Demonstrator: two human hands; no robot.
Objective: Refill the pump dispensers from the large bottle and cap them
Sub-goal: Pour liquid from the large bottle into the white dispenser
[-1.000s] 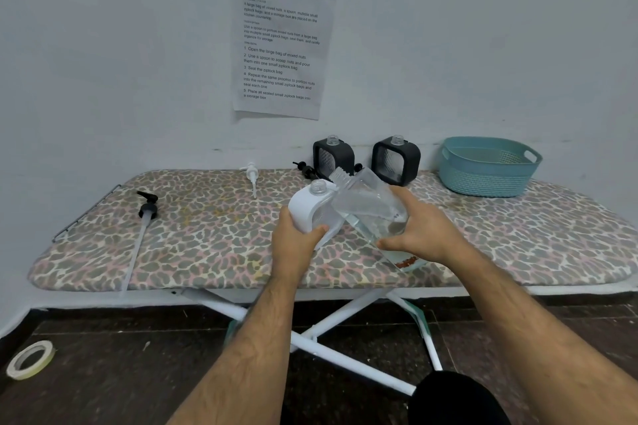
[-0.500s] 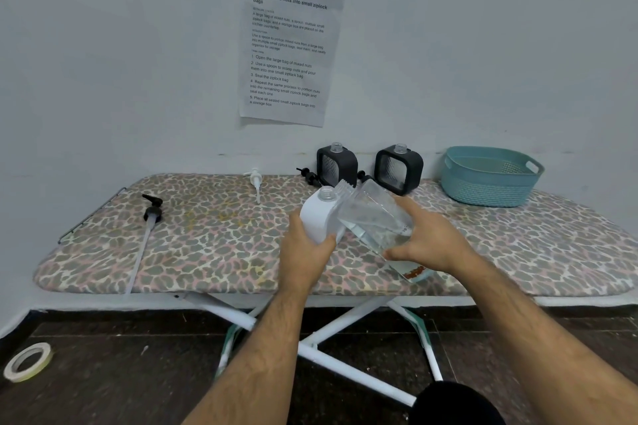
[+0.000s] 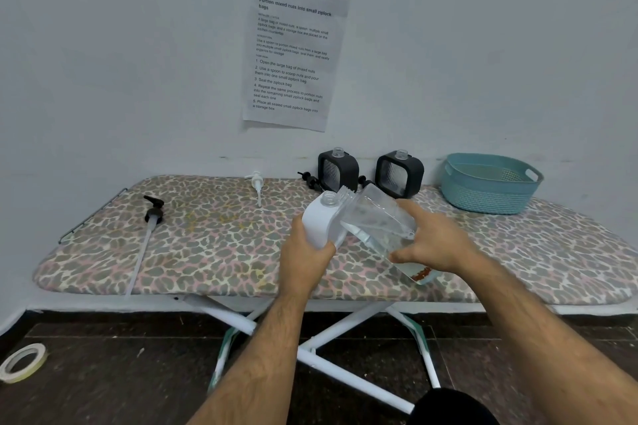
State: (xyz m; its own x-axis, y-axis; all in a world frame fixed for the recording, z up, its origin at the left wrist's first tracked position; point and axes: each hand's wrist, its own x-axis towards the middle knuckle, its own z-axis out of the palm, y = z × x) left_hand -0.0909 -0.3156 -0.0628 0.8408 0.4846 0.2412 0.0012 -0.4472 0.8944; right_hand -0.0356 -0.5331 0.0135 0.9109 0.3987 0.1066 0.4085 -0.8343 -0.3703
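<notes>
Teal basket (image 3: 490, 195), tape roll (image 3: 21, 362), wall notice (image 3: 293, 52)

Soft, even, cool light; faint shadows; the wide-angle lens bends the ironing board's (image 3: 207, 245) edges; slightly soft focus.

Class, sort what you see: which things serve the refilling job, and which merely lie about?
Job: large bottle, white dispenser, two black dispensers, loose pumps.
Lying about: teal basket, tape roll, wall sheet.

Large bottle (image 3: 376, 221) tipped steeper — mouth nearer white dispenser (image 3: 319, 219).
</notes>
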